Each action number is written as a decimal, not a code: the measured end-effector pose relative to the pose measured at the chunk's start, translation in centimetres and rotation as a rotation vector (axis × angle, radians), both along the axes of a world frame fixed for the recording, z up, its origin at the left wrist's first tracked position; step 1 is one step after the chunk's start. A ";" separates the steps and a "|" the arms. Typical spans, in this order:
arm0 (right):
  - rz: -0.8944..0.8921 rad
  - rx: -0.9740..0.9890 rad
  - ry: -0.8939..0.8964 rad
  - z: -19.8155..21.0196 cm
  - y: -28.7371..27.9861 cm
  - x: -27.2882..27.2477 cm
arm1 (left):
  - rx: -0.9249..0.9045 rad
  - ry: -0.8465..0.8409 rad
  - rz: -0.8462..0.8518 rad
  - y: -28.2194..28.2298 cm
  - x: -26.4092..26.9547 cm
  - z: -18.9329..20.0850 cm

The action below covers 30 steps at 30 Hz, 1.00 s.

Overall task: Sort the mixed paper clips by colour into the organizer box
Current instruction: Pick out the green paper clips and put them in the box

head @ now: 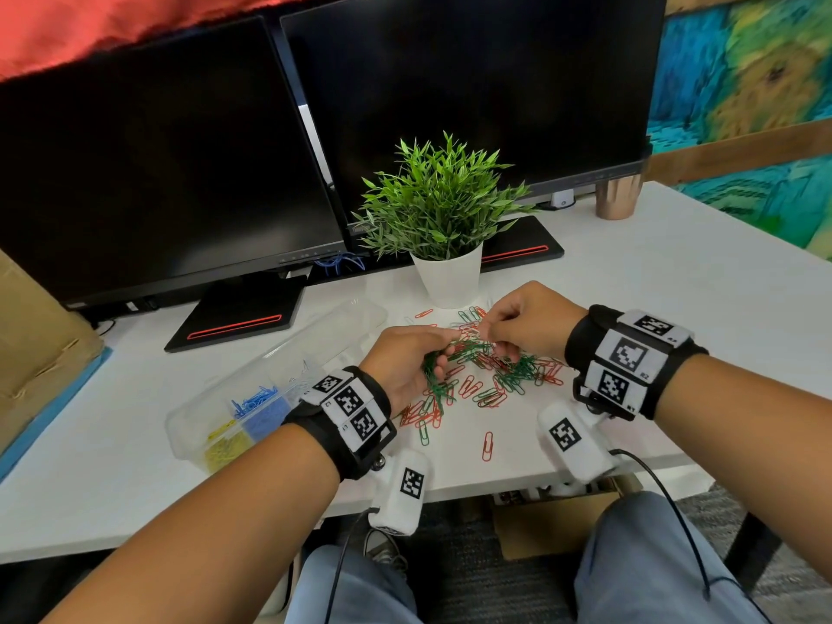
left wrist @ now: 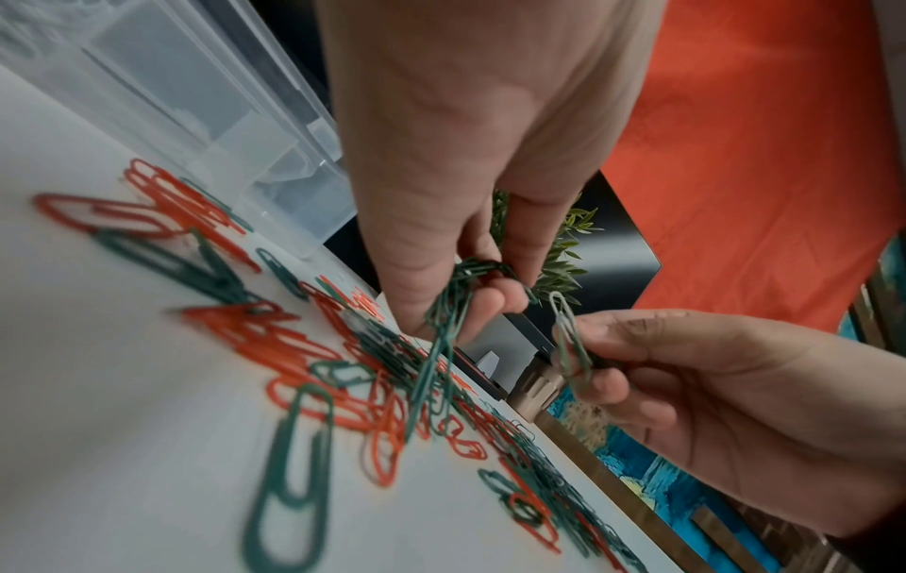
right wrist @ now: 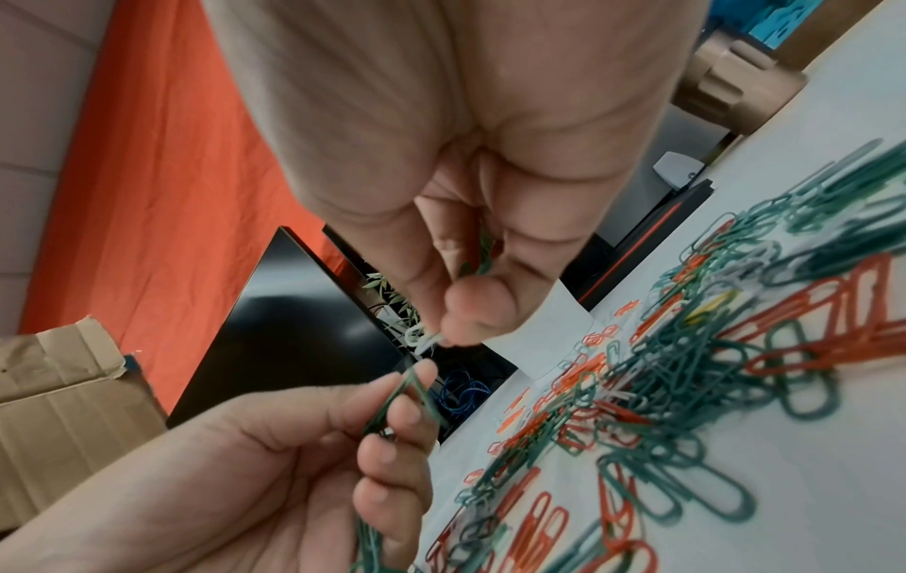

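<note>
Lone red clip (head: 487,446) sits lowest on the table (head: 675,281), mid-frame. Above it, left hand (head: 407,367) curls round a green bunch (head: 434,376); right hand (head: 524,319) pinches a green clip (left wrist: 569,337), which only the left wrist view shows clearly. Pile (head: 499,376) lies under both hands. Box (head: 270,389) at lower left holds yellow and blue; its far end is hard to read.

The paper clips (head: 490,380) look like wire with a smooth green or red coating. The organizer box (head: 288,371) at nine o'clock is clear, glossy plastic. The table (head: 675,308) is matt white; the plant pot (head: 450,277) at twelve o'clock is smooth white; the cup (head: 619,195) at one o'clock looks like coppery metal.
</note>
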State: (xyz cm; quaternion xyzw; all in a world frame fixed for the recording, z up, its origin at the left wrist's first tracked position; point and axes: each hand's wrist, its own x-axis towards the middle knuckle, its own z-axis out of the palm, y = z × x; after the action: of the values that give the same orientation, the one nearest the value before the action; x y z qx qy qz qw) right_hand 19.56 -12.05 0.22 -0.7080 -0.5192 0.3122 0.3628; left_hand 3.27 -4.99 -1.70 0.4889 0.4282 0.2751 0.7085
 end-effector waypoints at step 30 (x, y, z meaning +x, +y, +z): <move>0.161 -0.035 0.313 3.5 5.5 -6.1 | -0.271 -0.636 0.457 3.1 -11.8 8.0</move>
State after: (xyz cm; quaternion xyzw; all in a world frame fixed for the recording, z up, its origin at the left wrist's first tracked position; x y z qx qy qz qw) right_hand 13.43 -6.56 3.77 -0.6131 -0.5060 0.4558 0.4005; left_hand -8.52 -1.88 6.29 0.1745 0.3178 0.5038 0.7840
